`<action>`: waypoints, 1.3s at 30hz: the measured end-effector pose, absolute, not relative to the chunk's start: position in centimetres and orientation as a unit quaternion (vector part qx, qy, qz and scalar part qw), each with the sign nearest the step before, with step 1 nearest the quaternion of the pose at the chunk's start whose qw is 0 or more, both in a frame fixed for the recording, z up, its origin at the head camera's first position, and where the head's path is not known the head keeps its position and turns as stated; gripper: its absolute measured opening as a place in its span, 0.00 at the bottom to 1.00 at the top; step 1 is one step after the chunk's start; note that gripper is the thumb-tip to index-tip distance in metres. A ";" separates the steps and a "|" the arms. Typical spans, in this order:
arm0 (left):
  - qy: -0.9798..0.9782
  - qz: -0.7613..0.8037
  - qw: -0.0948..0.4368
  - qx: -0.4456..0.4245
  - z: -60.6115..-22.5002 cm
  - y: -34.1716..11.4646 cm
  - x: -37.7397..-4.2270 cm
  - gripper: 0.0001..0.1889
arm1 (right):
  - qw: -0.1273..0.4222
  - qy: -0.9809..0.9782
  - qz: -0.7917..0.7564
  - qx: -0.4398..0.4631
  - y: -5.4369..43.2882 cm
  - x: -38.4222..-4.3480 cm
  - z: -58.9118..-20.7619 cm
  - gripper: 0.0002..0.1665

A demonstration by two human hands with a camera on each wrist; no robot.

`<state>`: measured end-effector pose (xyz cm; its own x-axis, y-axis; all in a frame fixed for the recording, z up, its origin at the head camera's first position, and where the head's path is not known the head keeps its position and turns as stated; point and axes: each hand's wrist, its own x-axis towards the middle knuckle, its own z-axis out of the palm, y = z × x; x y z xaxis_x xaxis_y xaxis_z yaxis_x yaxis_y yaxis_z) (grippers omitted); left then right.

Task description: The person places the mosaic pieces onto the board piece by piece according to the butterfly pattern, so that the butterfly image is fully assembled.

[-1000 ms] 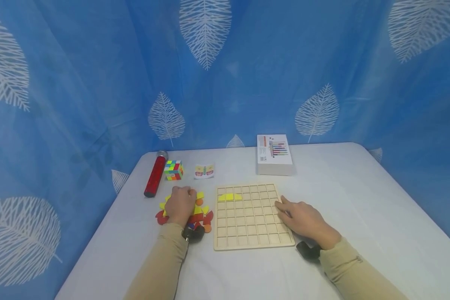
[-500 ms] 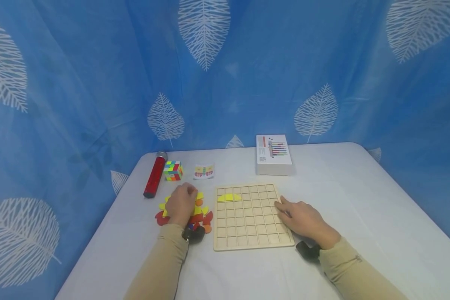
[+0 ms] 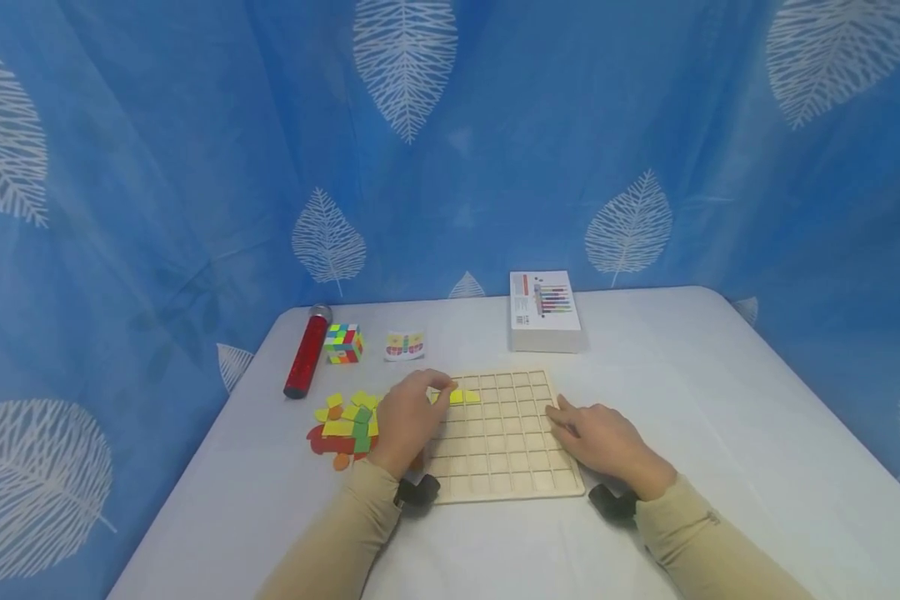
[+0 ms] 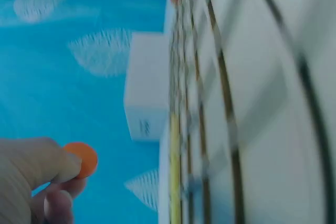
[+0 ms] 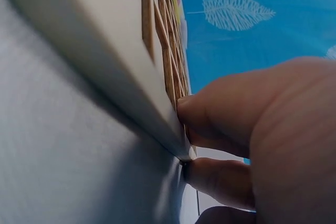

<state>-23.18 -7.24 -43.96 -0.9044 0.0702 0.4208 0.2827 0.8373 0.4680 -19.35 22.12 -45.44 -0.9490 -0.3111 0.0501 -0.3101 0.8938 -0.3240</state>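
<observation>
So, the left hand (image 3: 408, 417) pinches a flat orange wooden-looking disc (image 4: 84, 158) between thumb and fingertips, and it's up in the air over the far left part of a pale wooden grid board (image 3: 502, 442), which sits just below the middle of the head frame. Bright yellow flat pieces (image 3: 465, 397) lie in cells near the board's upper left. The right hand (image 3: 607, 437) grips the board's right edge with its fingertips. Left of centre there's a messy pile of yellow, red, green and orange shapes (image 3: 337, 427). Further up the frame: a glittery red cylinder with a silver end (image 3: 307, 354), a multicoloured puzzle cube (image 3: 344, 343), a small butterfly picture card (image 3: 404, 346) and a white printed box (image 3: 544, 310).
</observation>
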 end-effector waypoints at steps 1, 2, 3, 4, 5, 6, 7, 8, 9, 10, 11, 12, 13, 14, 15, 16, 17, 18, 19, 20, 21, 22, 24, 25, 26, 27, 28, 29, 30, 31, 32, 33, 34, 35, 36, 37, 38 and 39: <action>-0.935 -0.267 0.205 -0.110 -43.9 -7.0 -23.0 0.08 | -0.001 0.973 -0.165 -0.161 22.1 -19.3 -45.5 0.24; -0.933 -0.265 0.214 -0.119 -43.9 -6.7 -22.8 0.08 | -0.002 0.973 -0.164 -0.163 22.0 -19.3 -45.5 0.23; -0.929 -0.264 0.224 -0.128 -43.9 -6.5 -22.7 0.07 | -0.004 0.973 -0.162 -0.164 21.9 -19.3 -45.4 0.23; -0.927 -0.263 0.232 -0.134 -44.0 -6.3 -22.7 0.07 | -0.005 0.973 -0.160 -0.166 21.9 -19.3 -45.4 0.23; -0.925 -0.261 0.240 -0.139 -44.1 -6.1 -22.7 0.07 | -0.008 0.973 -0.157 -0.167 21.9 -19.2 -45.4 0.22; -0.923 -0.261 0.246 -0.142 -44.2 -5.9 -22.8 0.07 | -0.011 0.973 -0.154 -0.168 21.9 -19.2 -45.4 0.22; -0.921 -0.261 0.252 -0.143 -44.3 -5.7 -22.9 0.07 | -0.013 0.974 -0.152 -0.170 21.8 -19.2 -45.4 0.22; -0.918 -0.261 0.259 -0.146 -44.5 -5.5 -23.1 0.08 | -0.016 0.973 -0.152 -0.171 21.8 -19.2 -45.3 0.22; -0.917 -0.259 0.264 -0.149 -44.7 -5.4 -23.3 0.08 | -0.017 0.973 -0.151 -0.172 21.8 -19.1 -45.3 0.22; -0.916 -0.256 0.267 -0.153 -44.9 -5.3 -23.5 0.08 | -0.017 0.973 -0.150 -0.173 21.8 -19.1 -45.3 0.22; -0.916 -0.252 0.269 -0.159 -45.2 -5.2 -23.8 0.08 | -0.017 0.974 -0.149 -0.172 21.8 -19.1 -45.3 0.22; -0.917 -0.245 0.269 -0.165 -45.4 -5.1 -24.0 0.08 | -0.016 0.974 -0.149 -0.172 21.9 -19.1 -45.4 0.22; -0.918 -0.237 0.267 -0.173 -45.7 -5.0 -24.2 0.08 | -0.013 0.974 -0.149 -0.170 21.9 -19.1 -45.4 0.22; -0.919 -0.228 0.262 -0.184 -46.0 -4.9 -24.4 0.08 | -0.011 0.974 -0.150 -0.168 21.9 -19.1 -45.4 0.22; -0.922 -0.217 0.255 -0.194 -46.3 -4.8 -24.6 0.08 | -0.009 0.975 -0.150 -0.165 21.9 -19.1 -45.5 0.23; -0.924 -0.206 0.247 -0.206 -46.5 -4.8 -24.7 0.08 | -0.007 0.975 -0.151 -0.163 21.8 -19.1 -45.5 0.23; -0.926 -0.196 0.237 -0.218 -46.7 -4.7 -24.8 0.08 | -0.007 0.975 -0.153 -0.161 21.8 -19.2 -45.5 0.23; -0.928 -0.188 0.227 -0.230 -46.8 -4.7 -24.9 0.08 | -0.007 0.975 -0.154 -0.161 21.8 -19.2 -45.6 0.23; -0.928 -0.181 0.218 -0.241 -47.0 -4.7 -24.9 0.08 | -0.007 0.975 -0.156 -0.159 21.8 -19.2 -45.6 0.23; -0.928 -0.175 0.209 -0.252 -47.0 -4.7 -24.9 0.07 | -0.008 0.975 -0.157 -0.160 21.8 -19.2 -45.6 0.22; -0.928 -0.170 0.203 -0.262 -47.1 -4.8 -24.9 0.07 | -0.009 0.974 -0.158 -0.160 21.8 -19.3 -45.6 0.22; -0.927 -0.167 0.200 -0.271 -47.1 -4.8 -25.0 0.07 | -0.010 0.974 -0.158 -0.162 21.7 -19.3 -45.6 0.22; -0.923 -0.163 0.197 -0.287 -47.1 -4.9 -25.0 0.07 | -0.012 0.974 -0.157 -0.164 21.7 -19.3 -45.6 0.23; -0.921 -0.162 0.199 -0.292 -47.1 -4.9 -25.0 0.07 | -0.013 0.974 -0.157 -0.163 21.7 -19.3 -45.6 0.22; -0.920 -0.160 0.200 -0.297 -47.1 -4.9 -25.0 0.06 | -0.014 0.974 -0.157 -0.163 21.7 -19.3 -45.6 0.22; -0.918 -0.159 0.202 -0.301 -47.1 -4.9 -25.0 0.06 | -0.015 0.974 -0.156 -0.162 21.7 -19.3 -45.6 0.22; -0.918 -0.157 0.203 -0.304 -47.1 -4.9 -25.0 0.06 | -0.016 0.974 -0.156 -0.162 21.7 -19.2 -45.5 0.22; -0.918 -0.155 0.202 -0.305 -47.1 -4.9 -25.0 0.07 | -0.016 0.975 -0.156 -0.160 21.7 -19.2 -45.5 0.22; -0.918 -0.153 0.201 -0.305 -47.2 -4.8 -25.0 0.07 | -0.016 0.975 -0.155 -0.160 21.7 -19.2 -45.5 0.22; -0.919 -0.147 0.201 -0.305 -47.2 -4.8 -25.0 0.07 | -0.015 0.975 -0.155 -0.160 21.7 -19.2 -45.5 0.22; -0.921 -0.138 0.200 -0.305 -47.3 -4.8 -25.0 0.08 | -0.015 0.975 -0.155 -0.161 21.6 -19.2 -45.5 0.22; -0.922 -0.128 0.199 -0.307 -47.3 -4.8 -25.1 0.09 | -0.014 0.975 -0.156 -0.161 21.6 -19.2 -45.5 0.22; -0.923 -0.114 0.198 -0.309 -47.3 -4.8 -25.1 0.10 | -0.013 0.974 -0.156 -0.161 21.6 -19.2 -45.5 0.23; -0.924 -0.101 0.197 -0.311 -47.4 -4.9 -25.1 0.10 | -0.013 0.974 -0.157 -0.161 21.6 -19.2 -45.6 0.23; -0.924 -0.088 0.199 -0.315 -47.4 -4.9 -25.1 0.11 | -0.012 0.974 -0.159 -0.161 21.6 -19.2 -45.6 0.23; -0.923 -0.077 0.202 -0.318 -47.4 -4.9 -25.0 0.11 | -0.012 0.974 -0.159 -0.162 21.5 -19.3 -45.6 0.23; -0.921 -0.068 0.206 -0.322 -47.4 -4.9 -25.0 0.12 | -0.011 0.974 -0.159 -0.163 21.5 -19.3 -45.6 0.23; -0.919 -0.066 0.213 -0.324 -47.4 -4.9 -25.0 0.12 | -0.010 0.974 -0.160 -0.163 21.5 -19.3 -45.6 0.23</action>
<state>-25.01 -4.93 -47.35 -0.6990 0.5687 0.4335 0.6245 0.7808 -0.0173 -19.33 21.51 -45.61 -0.9468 -0.3138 0.0712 -0.3201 0.8958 -0.3083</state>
